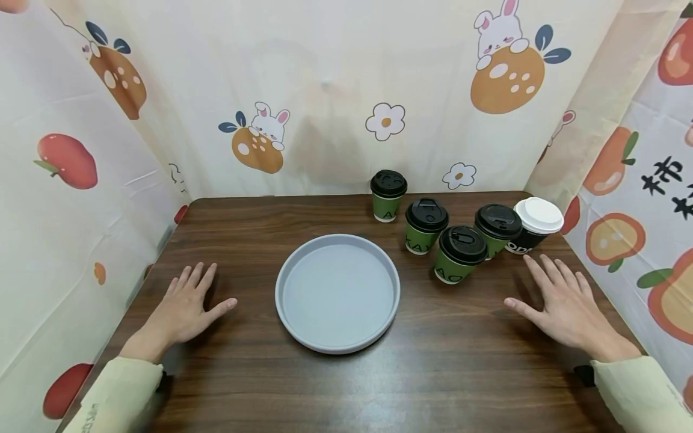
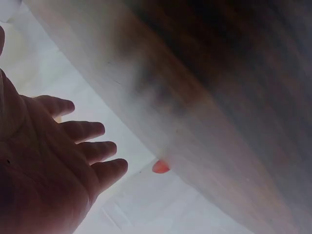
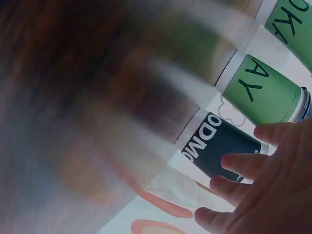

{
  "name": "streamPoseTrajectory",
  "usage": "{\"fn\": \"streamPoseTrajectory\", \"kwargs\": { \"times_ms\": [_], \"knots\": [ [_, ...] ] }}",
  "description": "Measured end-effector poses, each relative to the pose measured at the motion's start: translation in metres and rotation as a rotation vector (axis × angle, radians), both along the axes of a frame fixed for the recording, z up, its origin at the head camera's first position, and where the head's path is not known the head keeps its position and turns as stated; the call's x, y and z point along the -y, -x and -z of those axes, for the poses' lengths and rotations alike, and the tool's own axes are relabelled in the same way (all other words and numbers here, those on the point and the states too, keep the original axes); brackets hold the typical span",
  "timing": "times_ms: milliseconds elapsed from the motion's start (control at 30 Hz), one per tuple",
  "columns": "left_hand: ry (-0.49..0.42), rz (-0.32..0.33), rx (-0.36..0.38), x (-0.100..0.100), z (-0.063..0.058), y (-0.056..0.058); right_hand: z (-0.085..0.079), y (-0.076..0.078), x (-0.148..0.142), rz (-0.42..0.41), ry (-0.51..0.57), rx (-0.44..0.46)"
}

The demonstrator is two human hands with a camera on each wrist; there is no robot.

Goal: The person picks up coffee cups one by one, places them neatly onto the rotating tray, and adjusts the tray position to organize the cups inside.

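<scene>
Palm down on the left side of the table, my left hand (image 1: 186, 307) has its fingers spread and holds nothing. Over the right side, my right hand (image 1: 565, 307) is likewise spread and holds nothing. Just beyond its fingertips stands a black paper cup (image 3: 222, 146) with a white lid (image 1: 539, 214). Several green paper cups with black lids stand upright to its left: one at the back (image 1: 386, 207), others nearer (image 1: 419, 239), including a front cup (image 1: 453, 269). A round grey-blue plate (image 1: 337, 288) with a raised rim lies between my hands, touched by neither.
The dark wooden table (image 1: 335, 391) meets a pale curtain (image 1: 325, 78) printed with rabbits and fruit at its back edge. Similar cloth hangs along the left side (image 1: 70, 240) and right side (image 1: 649, 198). The cups cluster between the plate and the right edge.
</scene>
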State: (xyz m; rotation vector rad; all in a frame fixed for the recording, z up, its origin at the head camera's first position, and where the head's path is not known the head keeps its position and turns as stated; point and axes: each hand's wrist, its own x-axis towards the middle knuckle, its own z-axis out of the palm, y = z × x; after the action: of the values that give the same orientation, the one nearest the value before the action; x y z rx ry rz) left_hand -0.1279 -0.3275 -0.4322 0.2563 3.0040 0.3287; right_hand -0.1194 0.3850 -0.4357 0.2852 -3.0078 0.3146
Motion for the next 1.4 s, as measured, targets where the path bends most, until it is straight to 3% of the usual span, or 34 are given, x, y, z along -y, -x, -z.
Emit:
{"fn": "streamPoseTrajectory", "kwargs": {
  "times_ms": [1400],
  "knots": [
    [-0.125, 0.066, 0.019, -0.037, -0.005, 0.007, -0.002, -0.008, 0.015, -0.038, 0.101, -0.016]
  ]
}}
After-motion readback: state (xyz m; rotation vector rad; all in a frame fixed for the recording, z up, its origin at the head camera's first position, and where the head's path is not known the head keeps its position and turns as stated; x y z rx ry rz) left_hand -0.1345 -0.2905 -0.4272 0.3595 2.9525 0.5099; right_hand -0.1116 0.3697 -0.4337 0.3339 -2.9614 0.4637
